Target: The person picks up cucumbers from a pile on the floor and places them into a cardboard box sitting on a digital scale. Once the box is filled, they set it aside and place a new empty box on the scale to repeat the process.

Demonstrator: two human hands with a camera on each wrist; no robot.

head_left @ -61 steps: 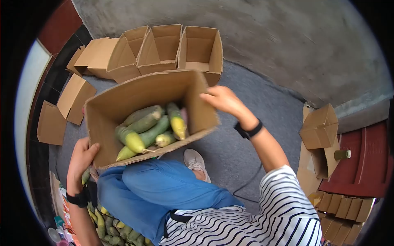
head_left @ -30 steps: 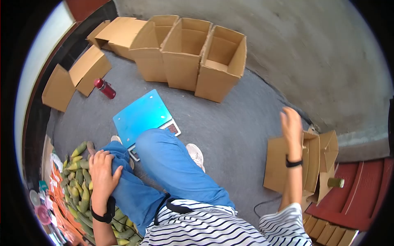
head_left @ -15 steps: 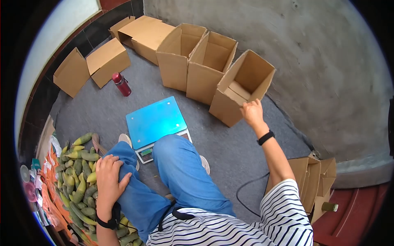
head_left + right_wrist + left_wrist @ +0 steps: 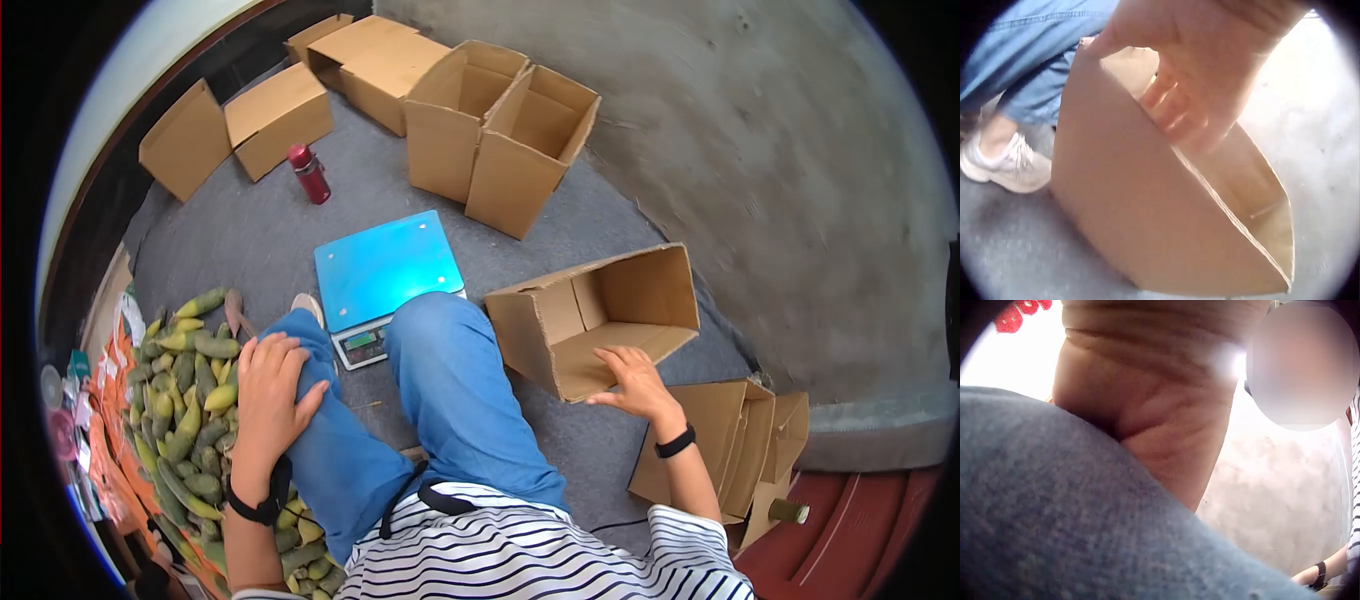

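Rough grey wall (image 4: 760, 190), dark grey floor covering (image 4: 360, 180)

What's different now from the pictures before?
Both hands let go of the box of vegetables. Then the right hand took hold of the end box and pulled it out of the row, back toward the person. The left hand went to the leg. The scale and red bottle stayed put.

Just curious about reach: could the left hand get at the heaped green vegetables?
Probably yes: the left hand rests on the leg, close beside the heap, and nothing seems between them.
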